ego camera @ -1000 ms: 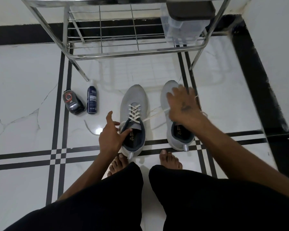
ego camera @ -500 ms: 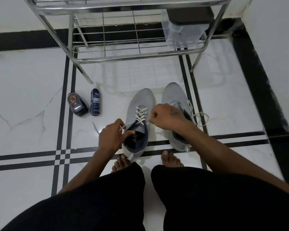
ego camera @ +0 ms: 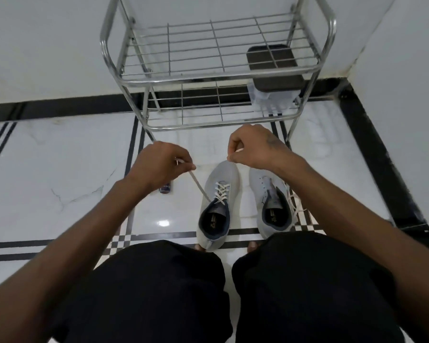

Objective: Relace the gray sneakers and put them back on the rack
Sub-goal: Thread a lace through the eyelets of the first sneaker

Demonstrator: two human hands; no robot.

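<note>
Two gray sneakers stand side by side on the white floor in front of my knees. The left sneaker [ego camera: 219, 194] has a white lace [ego camera: 221, 193] crossed through its eyelets. My left hand [ego camera: 159, 164] pinches one end of that lace, which runs taut down to the shoe's collar. My right hand [ego camera: 254, 149] is raised above the shoe's toe and pinches the other lace end. The right sneaker [ego camera: 270, 194] has no lace in its eyelets; a loose white lace [ego camera: 295, 206] lies beside it. The metal shoe rack [ego camera: 218, 78] stands just beyond.
A clear box with a dark lid [ego camera: 274, 70] sits on the rack's lower shelf at the right. A small dark bottle [ego camera: 166, 189] lies on the floor, mostly hidden behind my left wrist. White walls close in behind and at the right.
Both hands have lifted up and apart from the left sneaker, drawing the lace ends taut. The view has tilted up, showing more of the rack.
</note>
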